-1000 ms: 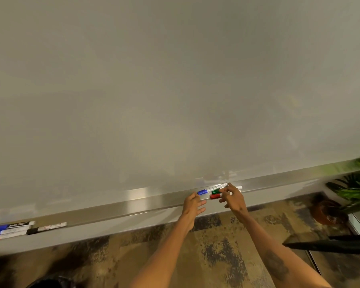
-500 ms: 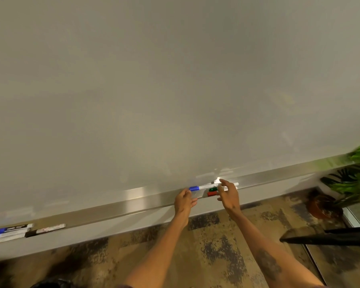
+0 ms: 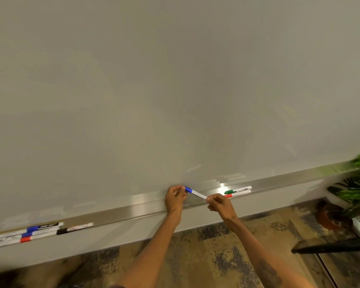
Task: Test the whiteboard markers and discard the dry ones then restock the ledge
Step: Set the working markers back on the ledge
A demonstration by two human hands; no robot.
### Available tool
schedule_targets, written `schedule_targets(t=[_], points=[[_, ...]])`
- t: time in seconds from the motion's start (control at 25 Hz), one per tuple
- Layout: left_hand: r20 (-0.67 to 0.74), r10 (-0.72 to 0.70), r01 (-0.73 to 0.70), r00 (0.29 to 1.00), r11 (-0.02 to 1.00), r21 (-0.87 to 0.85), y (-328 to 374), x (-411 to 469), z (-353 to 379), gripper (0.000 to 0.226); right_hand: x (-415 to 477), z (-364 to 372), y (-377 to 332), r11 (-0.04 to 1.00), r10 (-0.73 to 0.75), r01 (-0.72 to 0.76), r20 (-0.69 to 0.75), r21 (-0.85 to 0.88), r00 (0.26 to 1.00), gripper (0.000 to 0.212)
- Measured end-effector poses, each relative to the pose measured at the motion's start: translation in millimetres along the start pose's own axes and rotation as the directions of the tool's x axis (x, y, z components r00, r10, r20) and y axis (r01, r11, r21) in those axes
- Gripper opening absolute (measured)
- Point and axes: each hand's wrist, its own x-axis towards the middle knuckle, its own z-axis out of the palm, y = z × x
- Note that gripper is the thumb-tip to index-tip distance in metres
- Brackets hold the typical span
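The whiteboard [image 3: 175, 80] is plain pale grey, the ledge [image 3: 133, 210] silver, the blue-capped marker [image 3: 195, 192] white-barrelled like the green-capped marker [image 3: 238, 189] and red-capped marker [image 3: 238, 193] at its three o'clock, and the carpet [image 3: 216, 256] tan mottled with dark blue-grey blotches.

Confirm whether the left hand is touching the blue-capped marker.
Touching. The head view shows the left hand pinching the blue-capped marker at its cap end, the right hand pinching the other end.
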Motion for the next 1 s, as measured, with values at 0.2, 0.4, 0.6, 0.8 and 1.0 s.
schedule_targets(t=[0.2, 0.4, 0.6, 0.8, 1.0], points=[[0.026, 0.142, -0.143, 0.989, 0.989, 0.039, 35.9, -8.9, -49.2, 0.017, -21.5, 61.5, -49.5, 0.968, -0.111, 0.144, 0.165, -0.203, 0.980, 0.028], [0.033, 0.243, -0.245, 0.969, 0.968, 0.063, 66.0, -25.5, -78.4, 0.018, -35.9, 126.9, -108.0, 0.914, -0.323, 0.361, 0.202, -0.187, 0.924, 0.016], [0.114, 0.302, -0.305, 0.946, 0.953, 0.001, 95.2, -35.6, -106.8, 0.012, -50.2, 157.9, -134.1, 0.883, -0.410, 0.431, 0.144, -0.186, 0.901, 0.020], [0.137, 0.310, -0.287, 0.941, 0.943, -0.167, 119.5, -51.1, -119.2, 0.018, -62.1, 180.6, -162.1, 0.839, -0.490, 0.499, 0.098, -0.215, 0.866, 0.029], [0.122, 0.325, -0.293, 0.938, 0.929, -0.226, 154.4, -63.1, -120.0, 0.022, -68.2, 183.5, -198.2, 0.697, -0.615, 0.569, 0.044, -0.437, 0.787, 0.036]])
